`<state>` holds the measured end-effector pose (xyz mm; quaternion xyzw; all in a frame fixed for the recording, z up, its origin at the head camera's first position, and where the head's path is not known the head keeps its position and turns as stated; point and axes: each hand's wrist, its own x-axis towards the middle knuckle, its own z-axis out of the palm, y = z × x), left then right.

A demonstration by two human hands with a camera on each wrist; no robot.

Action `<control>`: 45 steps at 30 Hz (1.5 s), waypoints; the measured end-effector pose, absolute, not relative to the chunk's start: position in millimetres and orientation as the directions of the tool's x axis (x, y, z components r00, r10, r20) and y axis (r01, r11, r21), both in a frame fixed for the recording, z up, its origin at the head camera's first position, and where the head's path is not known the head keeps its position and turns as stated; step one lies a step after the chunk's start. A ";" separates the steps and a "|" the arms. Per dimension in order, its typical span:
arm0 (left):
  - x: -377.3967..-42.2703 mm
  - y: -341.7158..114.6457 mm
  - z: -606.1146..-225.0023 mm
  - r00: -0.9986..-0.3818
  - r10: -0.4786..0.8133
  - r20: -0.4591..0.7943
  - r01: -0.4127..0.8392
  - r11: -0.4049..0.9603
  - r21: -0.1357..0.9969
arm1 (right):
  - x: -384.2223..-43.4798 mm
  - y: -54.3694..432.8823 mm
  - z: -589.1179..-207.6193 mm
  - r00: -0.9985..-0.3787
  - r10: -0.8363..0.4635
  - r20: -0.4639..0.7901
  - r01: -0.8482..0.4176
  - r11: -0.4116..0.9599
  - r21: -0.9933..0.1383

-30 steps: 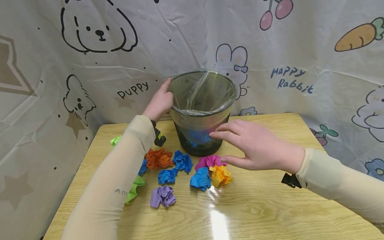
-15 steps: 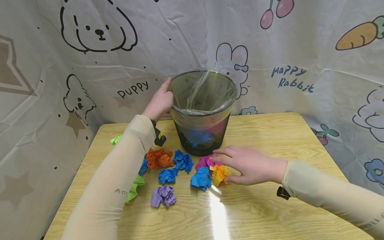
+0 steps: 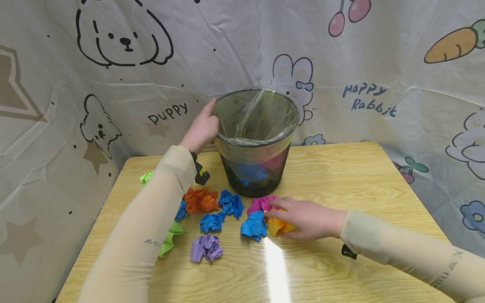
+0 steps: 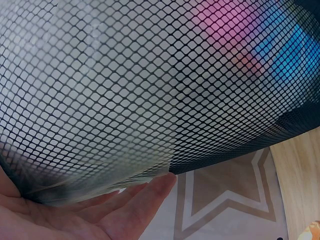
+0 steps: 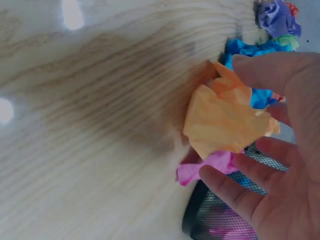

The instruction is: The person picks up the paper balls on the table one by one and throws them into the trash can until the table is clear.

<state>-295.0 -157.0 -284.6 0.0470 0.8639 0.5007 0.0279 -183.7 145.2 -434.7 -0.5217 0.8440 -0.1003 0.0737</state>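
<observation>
My left hand (image 3: 202, 129) grips the left rim of a black mesh wastebasket (image 3: 250, 191) lined with a clear plastic bag. In the left wrist view its fingers (image 4: 145, 202) lie along the outside of the mesh. Over a yellow-orange crumpled paper ball (image 5: 222, 120) hovers my right hand (image 3: 308, 219), fingers spread around it and thumb on the near side. A pink paper ball (image 3: 259, 205) and a blue paper ball (image 3: 254, 226) lie against the yellow-orange one. Blue and pink paper shows through the basket's mesh.
Left of these, an orange paper ball (image 3: 201, 199), a purple one (image 3: 206, 248), several blue ones and green ones (image 3: 171, 239) lie on the wooden table (image 3: 326, 273), some partly hidden by the left sleeve. A printed curtain (image 3: 235, 42) hangs behind the table.
My right hand has come down and toward me from beside the basket to the yellow-orange paper ball. The left hand and the basket have stayed put.
</observation>
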 end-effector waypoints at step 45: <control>-295.1 -157.1 -283.8 -0.995 0.096 -0.014 0.039 0.522 0.852 | -182.4 152.0 -465.7 -0.362 -0.931 0.050 -0.920 0.348 -0.182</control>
